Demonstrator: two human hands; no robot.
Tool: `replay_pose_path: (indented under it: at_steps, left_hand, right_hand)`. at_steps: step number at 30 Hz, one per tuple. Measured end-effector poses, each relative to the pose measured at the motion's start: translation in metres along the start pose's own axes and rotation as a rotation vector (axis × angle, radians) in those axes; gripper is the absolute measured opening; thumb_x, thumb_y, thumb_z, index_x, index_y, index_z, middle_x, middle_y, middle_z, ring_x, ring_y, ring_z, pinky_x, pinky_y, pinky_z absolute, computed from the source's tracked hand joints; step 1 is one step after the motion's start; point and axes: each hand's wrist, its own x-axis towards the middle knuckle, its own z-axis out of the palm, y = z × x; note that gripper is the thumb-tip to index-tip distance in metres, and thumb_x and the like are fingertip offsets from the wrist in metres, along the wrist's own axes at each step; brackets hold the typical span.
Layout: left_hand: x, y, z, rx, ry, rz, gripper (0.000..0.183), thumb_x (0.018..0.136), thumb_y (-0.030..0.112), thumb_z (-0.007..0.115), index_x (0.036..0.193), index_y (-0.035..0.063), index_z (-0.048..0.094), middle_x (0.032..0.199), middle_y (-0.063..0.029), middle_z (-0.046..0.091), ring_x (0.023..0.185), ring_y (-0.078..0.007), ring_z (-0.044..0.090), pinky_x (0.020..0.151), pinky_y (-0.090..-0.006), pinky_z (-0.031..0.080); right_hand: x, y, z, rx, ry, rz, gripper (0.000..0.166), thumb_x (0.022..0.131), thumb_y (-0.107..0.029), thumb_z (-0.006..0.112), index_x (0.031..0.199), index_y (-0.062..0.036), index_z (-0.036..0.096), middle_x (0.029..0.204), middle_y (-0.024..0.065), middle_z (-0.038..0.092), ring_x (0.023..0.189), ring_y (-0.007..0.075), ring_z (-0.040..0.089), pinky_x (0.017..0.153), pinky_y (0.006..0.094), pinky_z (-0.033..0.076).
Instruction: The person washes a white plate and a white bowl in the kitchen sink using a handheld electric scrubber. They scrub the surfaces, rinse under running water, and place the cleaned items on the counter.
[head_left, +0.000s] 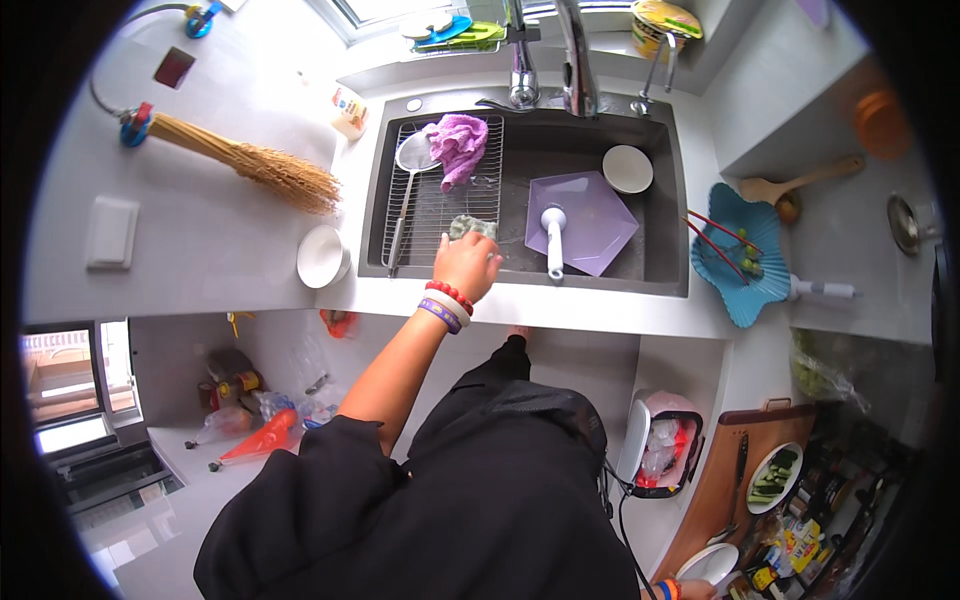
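Note:
Over the left part of the dark sink (517, 247), my left hand (466, 264) has its fingers curled on a mottled grey-green sponge (474, 226), which rests on a wire rack (480, 196). Also on the rack are a crumpled purple cloth (459, 148) and a long-handled fine strainer (409, 187). In the basin lie a translucent purple tray (592, 225), a white-handled brush (554, 236) and a white bowl (628, 169). At the bottom right edge, my right hand (697, 590) is at the rim of a white dish (701, 566); its fingers are mostly cut off or hidden.
A white cup (323, 256) stands left of the sink, a blue scalloped dish (739, 255) with red chopsticks to the right. Faucets (523, 82) rise behind. A cutting board (739, 469) and a plate of cut cucumber (775, 478) lie lower right, near a trash bin (637, 435).

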Motion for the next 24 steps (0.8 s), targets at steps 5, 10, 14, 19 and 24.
replay_pose_path:
  at_steps: [5, 10, 14, 19, 24]
  left_hand:
    - [0.029, -0.059, 0.016, -0.217, 0.16, -0.096, 0.028, 0.083, 0.015, 0.064, 0.108, 0.0055, 0.058, 0.109, -0.0149, 0.059, 0.101, -0.0349, 0.058, 0.086, -0.0418, 0.047]
    - [0.039, -0.079, 0.026, -0.263, 0.172, -0.118, 0.028, 0.083, 0.01, 0.063, 0.111, 0.0043, 0.058, 0.11, -0.0154, 0.059, 0.103, -0.0339, 0.058, 0.087, -0.0414, 0.047]
    - [0.033, -0.074, 0.031, -0.305, 0.173, -0.178, 0.028, 0.084, 0.007, 0.062, 0.112, 0.0036, 0.057, 0.109, -0.0145, 0.06, 0.101, -0.032, 0.058, 0.086, -0.0398, 0.047]
    - [0.036, -0.017, 0.025, -0.249, 0.129, -0.026, 0.027, 0.083, 0.005, 0.061, 0.11, 0.0037, 0.057, 0.108, -0.016, 0.06, 0.102, -0.0354, 0.057, 0.088, -0.0417, 0.045]
    - [0.047, 0.036, 0.02, -0.296, 0.131, -0.037, 0.029, 0.083, 0.004, 0.061, 0.111, 0.0027, 0.056, 0.108, -0.0162, 0.06, 0.103, -0.0349, 0.057, 0.089, -0.0413, 0.045]
  right_hand:
    - [-0.027, -0.189, 0.015, 0.4, -0.319, -0.056, 0.039, 0.088, -0.011, 0.054, 0.12, 0.0111, 0.049, 0.122, 0.0227, 0.055, 0.1, 0.0297, 0.06, 0.091, 0.0406, 0.05]
    - [-0.113, -0.383, 0.033, 0.808, -0.703, -0.187, 0.031, 0.09, -0.004, 0.051, 0.12, 0.0045, 0.052, 0.113, 0.0148, 0.059, 0.098, 0.0207, 0.059, 0.085, 0.0289, 0.047]
    - [-0.208, -0.496, 0.043, 0.957, -1.431, -0.172, 0.021, 0.094, -0.009, 0.053, 0.114, -0.0014, 0.056, 0.102, 0.007, 0.059, 0.091, 0.0127, 0.057, 0.077, 0.0246, 0.047]
    - [-0.347, -0.557, 0.122, 0.938, -1.957, -0.533, 0.025, 0.094, -0.006, 0.053, 0.119, -0.0003, 0.053, 0.104, 0.0095, 0.059, 0.09, 0.0158, 0.063, 0.079, 0.0273, 0.053]
    - [-0.451, -0.647, 0.217, 0.643, -1.859, 0.167, 0.039, 0.09, -0.013, 0.06, 0.12, 0.0055, 0.044, 0.097, 0.0166, 0.061, 0.079, 0.0231, 0.066, 0.066, 0.0328, 0.053]
